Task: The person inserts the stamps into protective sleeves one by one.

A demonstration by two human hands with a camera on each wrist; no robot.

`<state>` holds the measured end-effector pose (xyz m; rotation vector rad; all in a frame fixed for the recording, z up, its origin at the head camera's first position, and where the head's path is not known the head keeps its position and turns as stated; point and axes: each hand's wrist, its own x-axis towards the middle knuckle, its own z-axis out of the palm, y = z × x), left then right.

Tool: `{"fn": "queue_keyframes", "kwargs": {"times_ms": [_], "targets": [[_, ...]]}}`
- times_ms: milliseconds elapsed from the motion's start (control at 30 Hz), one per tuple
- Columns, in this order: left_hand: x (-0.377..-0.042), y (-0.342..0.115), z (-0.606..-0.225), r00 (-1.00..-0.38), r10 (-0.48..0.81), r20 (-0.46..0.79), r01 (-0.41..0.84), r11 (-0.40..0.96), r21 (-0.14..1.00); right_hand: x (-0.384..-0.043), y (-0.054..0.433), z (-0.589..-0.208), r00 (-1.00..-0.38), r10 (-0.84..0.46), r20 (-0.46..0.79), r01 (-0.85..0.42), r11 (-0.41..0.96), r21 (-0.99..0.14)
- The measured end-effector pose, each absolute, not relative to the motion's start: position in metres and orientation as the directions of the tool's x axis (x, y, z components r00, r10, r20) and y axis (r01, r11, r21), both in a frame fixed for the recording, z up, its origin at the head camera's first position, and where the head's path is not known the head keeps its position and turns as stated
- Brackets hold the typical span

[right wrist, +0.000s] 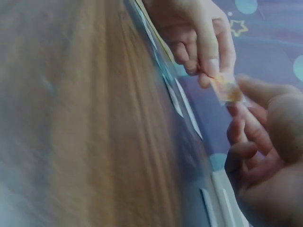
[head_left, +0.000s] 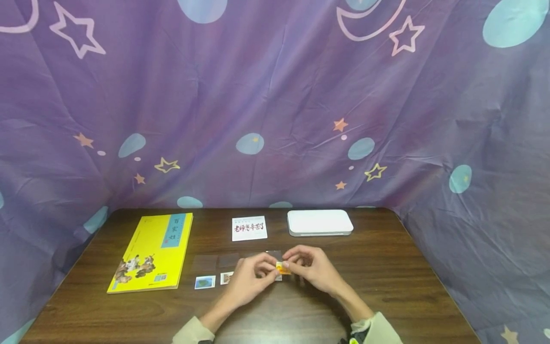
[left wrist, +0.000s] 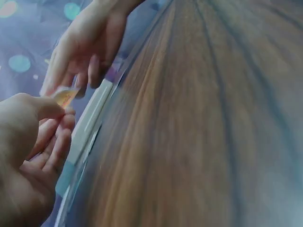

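A small yellow-orange stamp (head_left: 283, 268) is held above the table between both hands. My left hand (head_left: 252, 278) pinches one side of it between thumb and fingertips. On the opposite side, my right hand (head_left: 317, 273) grips the stamp's edge with thumb and fingers. The right wrist view shows the orange stamp (right wrist: 226, 89) with a pale, shiny border; whether it sits inside a clear sleeve I cannot tell. Below the hands, a whitish piece is partly hidden. A blue-green stamp (head_left: 205, 282) and another pale stamp (head_left: 226, 277), partly covered by the left hand, lie to the left.
Clear sleeves (head_left: 206, 262) lie behind the stamps, one dark-looking sleeve (head_left: 273, 255) just beyond the hands. A yellow book (head_left: 161, 258) rests at the left. Further back are a white card (head_left: 249, 228) with red writing and a white case (head_left: 320, 222).
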<state>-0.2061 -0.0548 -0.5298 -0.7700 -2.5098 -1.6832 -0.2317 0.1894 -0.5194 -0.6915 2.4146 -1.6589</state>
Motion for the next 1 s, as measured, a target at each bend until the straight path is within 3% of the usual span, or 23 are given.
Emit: {"fn": "queue_keyframes", "kwargs": {"times_ms": [267, 467, 733, 1000], "targets": [[-0.206, -0.052, -0.524, -0.862, 0.407, 0.303, 0.504, 0.627, 0.594, -0.241, 0.202, -0.52, -0.886, -0.404, 0.226, -0.429, 0.534, -0.728], [-0.205, -0.057, -0.523, -0.842, 0.423, 0.333, 0.533, 0.744, 0.403, -0.242, 0.205, -0.522, -0.875, -0.415, 0.249, -0.473, 0.624, -0.622], [-0.2, -0.056, -0.521, -0.868, 0.398, 0.297, 0.492, 0.769, 0.407, -0.24, 0.204, -0.524, -0.844, -0.479, 0.241, -0.521, 0.626, -0.58], [-0.202, -0.055, -0.521, -0.881, 0.39, 0.269, 0.474, 0.724, 0.501, -0.239, 0.206, -0.524, -0.825, -0.502, 0.259, -0.557, 0.645, -0.523]]}}
